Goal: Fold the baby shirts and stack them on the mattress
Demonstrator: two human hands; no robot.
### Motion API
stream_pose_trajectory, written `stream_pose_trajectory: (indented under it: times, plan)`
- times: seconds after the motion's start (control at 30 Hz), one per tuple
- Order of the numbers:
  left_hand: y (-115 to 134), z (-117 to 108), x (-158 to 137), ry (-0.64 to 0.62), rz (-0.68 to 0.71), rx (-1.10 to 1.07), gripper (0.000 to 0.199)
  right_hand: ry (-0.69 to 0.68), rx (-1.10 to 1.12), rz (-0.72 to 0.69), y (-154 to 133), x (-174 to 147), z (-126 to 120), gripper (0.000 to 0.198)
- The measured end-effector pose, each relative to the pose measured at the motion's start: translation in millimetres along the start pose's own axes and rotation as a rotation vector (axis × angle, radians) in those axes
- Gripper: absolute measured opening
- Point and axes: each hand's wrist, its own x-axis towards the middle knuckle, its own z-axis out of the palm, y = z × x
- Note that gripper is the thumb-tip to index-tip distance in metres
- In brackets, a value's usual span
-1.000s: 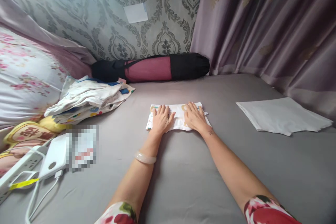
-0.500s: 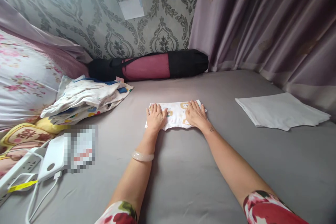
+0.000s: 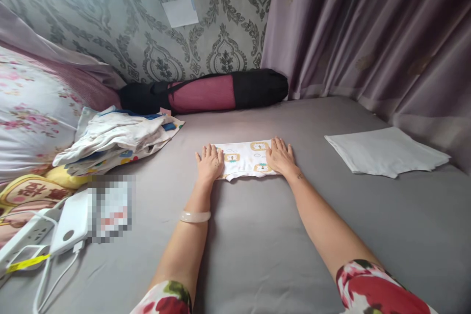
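Note:
A small folded white garment with a yellow animal print lies flat on the grey bed sheet. Its near edge is wavy. My left hand rests palm down over its left end, fingers stretched out and thumb on the cloth side. On the right end lies my right hand, also flat with its fingers extended. Neither hand grips the cloth; both press on it. What kind of garment it is, I cannot make out.
A heap of clothes lies at the left beside a floral pillow. Folded white cloth is at the right. A long black and pink bag lies along the wall. Near left are a white power bank and a power strip with cables.
My hands have slid apart toward the garment's two ends, uncovering more of the print in the middle. The view has shifted slightly.

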Motion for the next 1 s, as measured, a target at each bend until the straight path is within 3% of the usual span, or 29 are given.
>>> stream_pose_trajectory:
  times: [0.17, 0.3, 0.53, 0.8, 1.0]
  plan:
    - [0, -5, 0, -0.027, 0.000, 0.027, 0.063, 0.001, 0.011, -0.002, -2, -2, -4, 0.060]
    - [11, -15, -9, 0.045, 0.030, 0.073, 0.062, 0.063, -0.010, -0.046, -11, -12, -9, 0.059]
    - [44, 1, -39, 0.043, 0.231, 0.022, 0.063, 0.047, 0.037, -0.172, -37, -33, -3, 0.059]
    - [45, 11, -45, 0.127, 0.219, -0.009, 0.058, 0.019, 0.028, -0.146, -41, -34, -6, 0.058]
    - [39, 7, -48, 0.234, 0.179, -0.083, 0.054, 0.099, 0.041, -0.268, -78, -41, -1, 0.057]
